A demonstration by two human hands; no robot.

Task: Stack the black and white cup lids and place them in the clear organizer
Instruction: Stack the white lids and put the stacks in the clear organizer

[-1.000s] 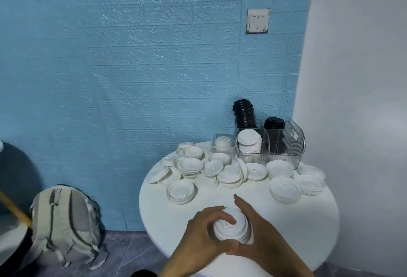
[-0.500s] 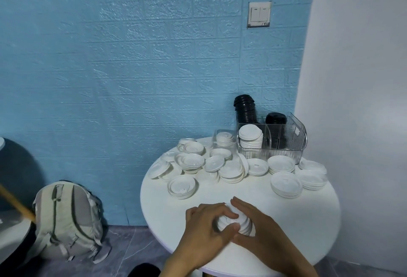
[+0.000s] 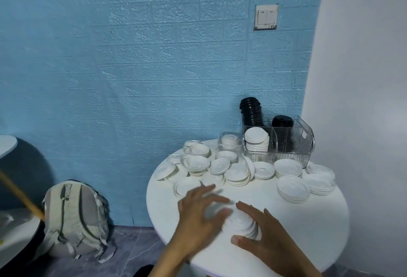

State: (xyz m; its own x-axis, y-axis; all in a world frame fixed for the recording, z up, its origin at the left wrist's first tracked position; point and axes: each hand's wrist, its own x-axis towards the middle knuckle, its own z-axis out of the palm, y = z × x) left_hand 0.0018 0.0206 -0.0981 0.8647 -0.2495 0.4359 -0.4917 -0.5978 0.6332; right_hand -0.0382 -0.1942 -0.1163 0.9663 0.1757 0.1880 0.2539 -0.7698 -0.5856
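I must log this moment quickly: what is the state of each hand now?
Left hand: open, fingers spread, blurred, holding nothing.
Right hand: open, curved beside the white lid stack; whether it touches cannot be told.

Nothing legible anywhere. Dark smudge at the lower right corner of the wall switch plate (image 3: 266,17), possibly lettering, too small and blurred to make out. Small pale sticker on the ribbed side of the clear organizer (image 3: 304,133), unreadable. No print, brand or number discernible on the white lids (image 3: 257,136) or the black lids (image 3: 251,112).
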